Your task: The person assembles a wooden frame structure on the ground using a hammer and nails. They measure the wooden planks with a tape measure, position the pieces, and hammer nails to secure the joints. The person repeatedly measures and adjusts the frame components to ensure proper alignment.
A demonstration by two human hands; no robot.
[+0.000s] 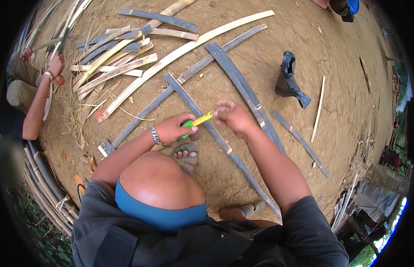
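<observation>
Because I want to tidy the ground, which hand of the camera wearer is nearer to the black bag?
Right. The right hand, at the yellow tape, is lower left of the black bag; the left hand, holding the green case, is farther left.

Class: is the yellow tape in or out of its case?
Out: yellow tape shows between the left hand, holding the green case, and the right hand.
</observation>
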